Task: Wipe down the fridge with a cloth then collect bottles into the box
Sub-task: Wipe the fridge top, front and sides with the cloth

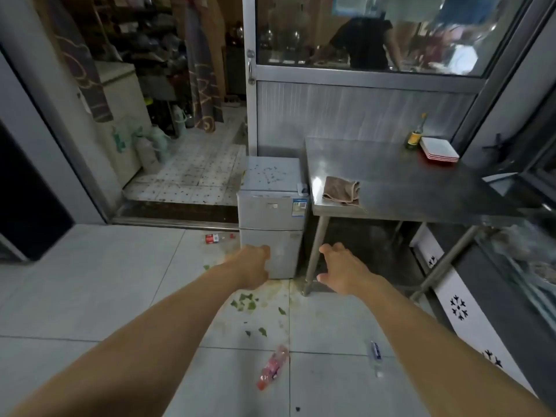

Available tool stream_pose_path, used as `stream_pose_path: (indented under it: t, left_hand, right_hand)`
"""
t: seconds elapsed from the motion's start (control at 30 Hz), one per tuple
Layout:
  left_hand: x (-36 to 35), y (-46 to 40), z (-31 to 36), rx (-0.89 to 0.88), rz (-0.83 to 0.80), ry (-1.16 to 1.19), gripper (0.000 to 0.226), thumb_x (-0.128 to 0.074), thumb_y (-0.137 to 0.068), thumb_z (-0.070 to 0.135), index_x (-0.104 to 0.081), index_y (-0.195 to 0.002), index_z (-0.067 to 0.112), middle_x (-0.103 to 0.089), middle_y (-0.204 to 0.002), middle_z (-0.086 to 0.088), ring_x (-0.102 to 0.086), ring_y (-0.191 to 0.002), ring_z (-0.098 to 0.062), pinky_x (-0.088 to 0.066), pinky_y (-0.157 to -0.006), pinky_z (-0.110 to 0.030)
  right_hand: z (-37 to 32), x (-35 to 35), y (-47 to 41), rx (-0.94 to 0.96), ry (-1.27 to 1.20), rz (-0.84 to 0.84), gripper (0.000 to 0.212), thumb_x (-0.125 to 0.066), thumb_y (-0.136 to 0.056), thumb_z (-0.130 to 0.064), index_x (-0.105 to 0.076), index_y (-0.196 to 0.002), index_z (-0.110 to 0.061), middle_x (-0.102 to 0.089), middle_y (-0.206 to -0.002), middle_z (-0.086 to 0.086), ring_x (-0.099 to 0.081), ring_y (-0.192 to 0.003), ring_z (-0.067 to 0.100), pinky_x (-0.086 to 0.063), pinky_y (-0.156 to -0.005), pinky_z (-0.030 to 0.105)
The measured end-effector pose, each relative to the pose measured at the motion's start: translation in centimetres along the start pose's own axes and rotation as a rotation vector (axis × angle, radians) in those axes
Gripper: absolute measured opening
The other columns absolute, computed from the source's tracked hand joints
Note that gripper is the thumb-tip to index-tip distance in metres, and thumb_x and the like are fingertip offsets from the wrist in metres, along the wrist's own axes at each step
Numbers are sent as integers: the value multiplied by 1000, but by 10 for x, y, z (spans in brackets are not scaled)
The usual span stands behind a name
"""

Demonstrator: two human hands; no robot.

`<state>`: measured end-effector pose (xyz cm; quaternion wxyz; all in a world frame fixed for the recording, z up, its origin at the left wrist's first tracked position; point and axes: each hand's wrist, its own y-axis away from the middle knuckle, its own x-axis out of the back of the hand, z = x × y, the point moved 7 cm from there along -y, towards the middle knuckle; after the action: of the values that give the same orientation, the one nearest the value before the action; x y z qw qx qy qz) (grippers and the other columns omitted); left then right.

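A: Fridge point(272, 212), a small two-door grey unit, stands on the tiled floor point(90, 290) just beside the steel table point(406, 188), its top dotted with dark specks. Where do the hands lie relative to it?

B: Both arms reach forward. The left hand point(254, 266) is in front of the lower door; whether it touches the door cannot be told. Its fingers curl loosely inward and hold nothing. The right hand point(340, 270) hangs in front of the table leg, right of the fridge, fingers spread and relaxed, also empty.

A: And the cloth?

B: The brown cloth point(343, 191) lies crumpled on the table's near left corner, well apart from both hands and above the right one.

A: Bottles?

B: Three lie on the floor. A red-labelled bottle point(216, 237) rests left of the fridge base. A pink bottle point(273, 367) lies near the viewer between the forearms. A clear bottle with a blue label point(375, 355) lies to its right, beside the right forearm. Green leaf scraps point(245, 303) are scattered between the fridge and the pink bottle.

A: Anything else on the table?

B: A glass bottle with a yellow label point(416, 133) beside stacked white plates point(439, 149) at the far edge.
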<state>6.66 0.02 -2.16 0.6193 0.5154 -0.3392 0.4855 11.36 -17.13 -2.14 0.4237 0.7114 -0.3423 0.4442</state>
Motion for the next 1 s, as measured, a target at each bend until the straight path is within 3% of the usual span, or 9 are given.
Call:
stream_pose_path:
  t: [0.3,0.53,0.8,1.0]
  left_hand:
    - [48,-106,-80,-89,-31,-55,41,-53,-89,26,-45,-127,16,-53,-125,-11,-53,-111,-29,-48,-91,-41]
    - [74,-195,-117,-214,-84,-94,42,-53,-88,27,-43,-128,17,-54,-124,-11,-54,-110,-30,-49,-90,-42]
    - [79,-297,-118,-293,-126,-147,42,-52,-89,25,-43,-129,15,-53,-125,-12,-52,-113,-29,-47,-91,-36]
    - [78,-393,-96,-310,-142,-204,44,-51,-90,25,-42,-132,16,-51,-128,-12,-51,-115,-28,-46,-93,-38]
  right_hand:
    - [-32,17,-104,-137,-21,34,53,-62,-91,-26,-35,-136,-17,-41,-132,11,-49,-116,26,-46,-94,35]
    - [-36,28,-173,-275,-68,75,59,-61,-91,-29,-32,-141,-17,-35,-140,12,-45,-126,28,-43,-102,37]
    - [22,38,-244,-443,-111,126,62,-57,-93,-33,-28,-142,-7,-31,-145,17,-43,-127,30,-42,-102,38]
    - [92,56,-330,-510,-152,236,43,-48,-98,-28,-41,-133,-4,-45,-134,17,-52,-115,29,-45,-93,34]
